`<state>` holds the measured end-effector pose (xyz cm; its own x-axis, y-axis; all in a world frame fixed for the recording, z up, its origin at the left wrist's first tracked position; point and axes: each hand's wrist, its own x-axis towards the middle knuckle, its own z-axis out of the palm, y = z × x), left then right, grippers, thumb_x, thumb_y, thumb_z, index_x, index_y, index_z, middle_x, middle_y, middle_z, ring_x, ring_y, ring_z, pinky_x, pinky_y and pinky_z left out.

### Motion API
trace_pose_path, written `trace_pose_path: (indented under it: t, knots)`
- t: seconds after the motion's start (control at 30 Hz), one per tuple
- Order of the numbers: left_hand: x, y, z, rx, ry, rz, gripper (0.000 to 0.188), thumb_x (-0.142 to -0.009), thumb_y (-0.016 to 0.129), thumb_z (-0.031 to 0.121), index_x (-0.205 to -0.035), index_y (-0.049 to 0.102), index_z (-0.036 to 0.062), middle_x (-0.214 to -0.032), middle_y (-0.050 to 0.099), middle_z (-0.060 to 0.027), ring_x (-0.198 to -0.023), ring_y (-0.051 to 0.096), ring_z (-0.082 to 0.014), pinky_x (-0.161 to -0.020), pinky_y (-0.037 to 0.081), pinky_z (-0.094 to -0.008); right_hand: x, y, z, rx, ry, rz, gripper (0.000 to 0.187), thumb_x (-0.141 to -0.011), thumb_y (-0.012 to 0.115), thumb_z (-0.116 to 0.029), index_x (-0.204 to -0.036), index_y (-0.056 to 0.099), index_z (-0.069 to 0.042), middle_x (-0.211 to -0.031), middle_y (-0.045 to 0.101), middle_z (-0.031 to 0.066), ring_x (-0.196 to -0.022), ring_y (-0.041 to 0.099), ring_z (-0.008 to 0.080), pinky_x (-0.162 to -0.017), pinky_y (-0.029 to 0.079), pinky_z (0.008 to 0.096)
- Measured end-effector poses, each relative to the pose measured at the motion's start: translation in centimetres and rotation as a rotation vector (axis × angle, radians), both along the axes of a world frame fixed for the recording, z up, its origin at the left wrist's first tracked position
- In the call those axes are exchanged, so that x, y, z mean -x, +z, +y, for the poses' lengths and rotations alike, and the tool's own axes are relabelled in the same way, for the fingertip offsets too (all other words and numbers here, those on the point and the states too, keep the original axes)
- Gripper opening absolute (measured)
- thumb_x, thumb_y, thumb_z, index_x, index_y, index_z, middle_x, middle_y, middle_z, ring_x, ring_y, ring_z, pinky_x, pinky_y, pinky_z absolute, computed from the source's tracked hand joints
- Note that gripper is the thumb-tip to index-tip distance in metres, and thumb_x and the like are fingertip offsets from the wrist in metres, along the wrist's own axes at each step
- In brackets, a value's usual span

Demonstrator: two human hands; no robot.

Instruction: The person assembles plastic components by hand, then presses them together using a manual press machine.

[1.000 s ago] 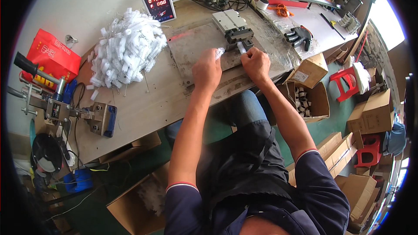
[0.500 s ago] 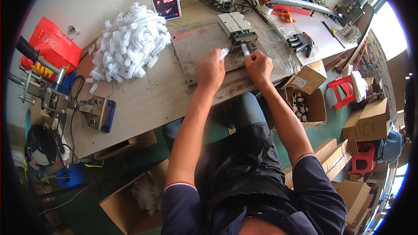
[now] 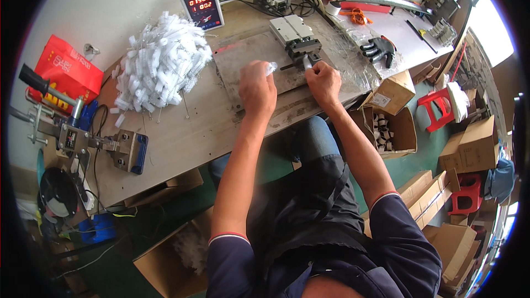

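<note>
We pinch a small white plastic piece (image 3: pixel 270 68) between the fingertips of our left hand (image 3: pixel 257 89), just beyond the knuckles. Our right hand (image 3: pixel 323 80) has its fingers pressed together on another piece at the small clamp fixture (image 3: pixel 302 49) directly ahead. The piece looks light, thin and bendable, so it is best held by its end.

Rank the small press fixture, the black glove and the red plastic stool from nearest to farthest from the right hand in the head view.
1. Small press fixture: just above the right hand, on the bench.
2. Black glove: further right, on the bench's clear sheet.
3. Red plastic stool: farthest, on the floor beyond the bench's right end.
</note>
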<state>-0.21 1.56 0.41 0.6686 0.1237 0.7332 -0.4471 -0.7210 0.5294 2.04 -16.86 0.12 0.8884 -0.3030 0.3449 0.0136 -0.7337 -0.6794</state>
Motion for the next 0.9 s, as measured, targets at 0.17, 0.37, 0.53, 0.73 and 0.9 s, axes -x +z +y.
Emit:
trace_pose_path:
  t: [0.17,0.37,0.53,0.73,0.9]
  knots:
    - [0.0,0.1,-0.3,-0.088,-0.037,0.009,0.021,-0.089,0.07,0.004,-0.109,0.062,0.0046,-0.113,0.066,-0.0109,-0.109,0.061,-0.0351,-0.091,0.051,-0.0453,-0.2,0.4,0.2,0.009,-0.05,0.006,0.031,-0.089,0.07,-0.038,-0.082,0.074,-0.008,-0.079,0.072,0.0191,-0.082,0.07,0.0414,-0.077,0.054,0.0509]
    - [-0.7,0.2,-1.8,-0.203,-0.108,0.089,0.023,-0.09,0.069,0.005,-0.112,0.062,0.0055,-0.111,0.067,-0.0124,-0.107,0.062,-0.0351,-0.091,0.051,-0.0463,0.0,0.3,-0.1,-0.066,-0.032,0.013,0.029,-0.088,0.07,-0.036,-0.08,0.073,-0.008,-0.076,0.071,0.0177,-0.079,0.07,0.0397,-0.075,0.054,0.0497]
    - [-1.6,0.0,-3.1,-0.316,-0.147,0.142,0.024,-0.091,0.068,0.005,-0.115,0.061,0.006,-0.107,0.068,-0.0144,-0.105,0.064,-0.0361,-0.089,0.052,-0.0479,0.0,0.3,-0.1,-0.097,-0.019,0.006,0.029,-0.087,0.07,-0.036,-0.077,0.071,-0.008,-0.075,0.071,0.0173,-0.077,0.07,0.0396,-0.074,0.055,0.0496]
    - [-1.8,0.2,-4.3,-0.234,-0.103,0.119,0.014,-0.09,0.06,-0.001,-0.103,0.06,0.0038,-0.099,0.065,-0.0158,-0.101,0.062,-0.039,-0.084,0.053,-0.0489,0.0,0.3,-0.3,-0.11,-0.012,-0.014,0.03,-0.088,0.07,-0.035,-0.076,0.071,-0.008,-0.074,0.07,0.0176,-0.077,0.07,0.04,-0.074,0.055,0.0497]
    - [-2.2,-0.6,-4.0,-0.288,-0.037,0.12,0.014,-0.092,0.058,0.0,-0.105,0.059,0.0036,-0.1,0.065,-0.0158,-0.1,0.062,-0.0387,-0.082,0.053,-0.0494,0.4,0.5,-0.3,-0.157,-0.009,-0.031,0.028,-0.089,0.07,-0.034,-0.082,0.073,-0.008,-0.076,0.071,0.0183,-0.078,0.071,0.0399,-0.075,0.055,0.0492]
